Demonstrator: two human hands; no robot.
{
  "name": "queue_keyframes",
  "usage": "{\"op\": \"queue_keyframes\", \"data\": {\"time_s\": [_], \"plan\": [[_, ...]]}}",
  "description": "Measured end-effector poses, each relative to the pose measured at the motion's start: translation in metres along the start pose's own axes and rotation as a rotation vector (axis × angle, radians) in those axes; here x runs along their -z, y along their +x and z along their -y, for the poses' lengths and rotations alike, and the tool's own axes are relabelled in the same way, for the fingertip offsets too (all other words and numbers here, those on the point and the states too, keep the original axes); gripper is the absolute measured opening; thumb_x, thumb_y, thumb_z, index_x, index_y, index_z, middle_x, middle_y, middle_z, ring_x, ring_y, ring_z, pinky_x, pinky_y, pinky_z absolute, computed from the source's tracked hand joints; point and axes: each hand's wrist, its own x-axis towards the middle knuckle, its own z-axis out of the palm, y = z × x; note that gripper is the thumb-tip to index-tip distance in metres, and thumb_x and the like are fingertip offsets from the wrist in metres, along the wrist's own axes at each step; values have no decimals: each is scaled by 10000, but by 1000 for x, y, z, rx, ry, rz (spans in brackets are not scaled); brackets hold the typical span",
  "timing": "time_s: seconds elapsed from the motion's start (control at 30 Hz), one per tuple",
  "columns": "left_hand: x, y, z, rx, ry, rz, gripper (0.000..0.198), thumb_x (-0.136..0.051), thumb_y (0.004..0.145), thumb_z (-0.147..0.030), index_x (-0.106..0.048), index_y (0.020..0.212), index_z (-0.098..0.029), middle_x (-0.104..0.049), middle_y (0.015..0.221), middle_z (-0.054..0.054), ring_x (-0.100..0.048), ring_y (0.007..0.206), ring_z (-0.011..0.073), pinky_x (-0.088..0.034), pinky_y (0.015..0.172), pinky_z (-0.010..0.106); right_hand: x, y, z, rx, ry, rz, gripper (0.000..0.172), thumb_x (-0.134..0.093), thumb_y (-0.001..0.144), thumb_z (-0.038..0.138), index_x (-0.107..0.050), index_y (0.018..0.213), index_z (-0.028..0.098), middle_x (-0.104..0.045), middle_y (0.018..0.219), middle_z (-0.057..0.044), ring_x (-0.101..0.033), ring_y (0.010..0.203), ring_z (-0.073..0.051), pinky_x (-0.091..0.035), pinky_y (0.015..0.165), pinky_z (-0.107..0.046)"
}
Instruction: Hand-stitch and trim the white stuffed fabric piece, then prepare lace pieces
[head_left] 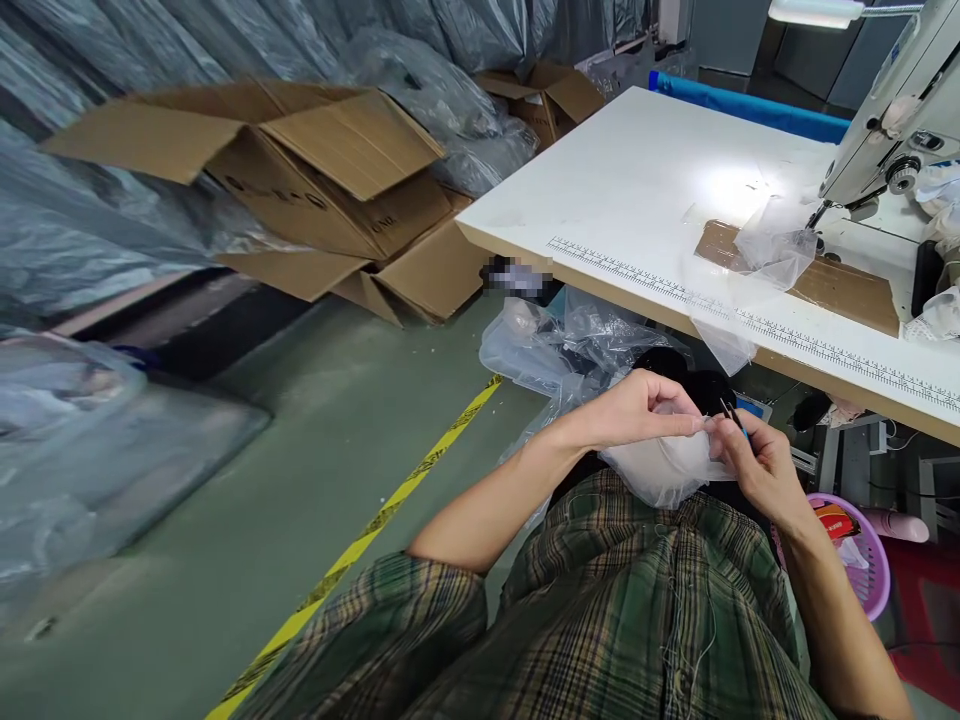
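Note:
Close to my lap I hold a rounded piece of sheer white fabric [660, 465], shaped like a cup. My left hand [652, 410] is closed, pinching the upper edge of this fabric between thumb and fingers. Right beside it, my right hand [757, 465] pinches the same edge with thumb and forefinger. Small thread snips [736, 418] with dark pointed tips and a bit of blue also sit in my right hand, pointing up and away from the fabric. My curled fingers hide the rest of the snips.
Ahead stands a white sewing table [600, 180] with a printed ruler edge. On it are a sewing machine [892, 130], brown card [847, 285] and sheer fabric [776, 250]. Open cardboard boxes [315, 190] lie left; a purple basket [877, 570] is low right.

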Motion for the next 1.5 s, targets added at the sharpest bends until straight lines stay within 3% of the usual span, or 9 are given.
{"op": "queue_keyframes", "data": {"time_s": [0.17, 0.4, 0.6, 0.97, 1.23, 1.5], "plan": [[1, -2, -3, -16, -31, 31, 220, -729, 762, -347, -693, 776, -130, -670, 742, 14, -539, 669, 103, -417, 625, 227, 5, -8, -4, -18, -86, 31, 698, -248, 978, 712, -633, 730, 185, -536, 617, -14, -455, 560, -144, -375, 547, -277], [0, -2, -8, -28, 28, 62, 230, -705, 759, -359, -675, 750, -131, -649, 726, 13, -527, 680, 111, -402, 637, 235, 5, -10, 10, 92, -249, 54, 621, -302, 985, 675, -577, 710, 191, -539, 613, -4, -470, 550, -133, -356, 538, -264], [-2, -3, -7, -14, 68, 56, 249, -709, 757, -382, -680, 758, -134, -657, 738, 16, -530, 694, 118, -401, 647, 242, 3, -13, 12, 156, -336, -10, 518, -354, 997, 578, -566, 705, 207, -522, 594, 4, -452, 541, -128, -336, 534, -258], [-5, -1, -1, -19, 66, 33, 238, -706, 757, -368, -691, 754, -130, -635, 710, 18, -505, 665, 115, -380, 619, 244, -2, -16, 3, 72, -356, -101, 492, -422, 946, 600, -521, 645, 224, -463, 516, 31, -347, 467, -111, -274, 497, -266], [-6, -1, 0, -1, 21, 37, 196, -713, 758, -318, -693, 744, -124, -650, 715, 23, -525, 673, 118, -397, 628, 244, -2, -17, 4, 68, -323, -70, 420, -425, 951, 538, -606, 762, 210, -554, 605, 8, -449, 518, -123, -342, 531, -256], [-7, -1, 3, 23, 49, 65, 218, -730, 779, -338, -705, 759, -123, -659, 712, 16, -528, 666, 117, -406, 634, 243, -4, -16, -5, 6, -258, -46, 551, -409, 938, 657, -512, 621, 218, -430, 516, 32, -359, 480, -115, -290, 487, -260]]}}
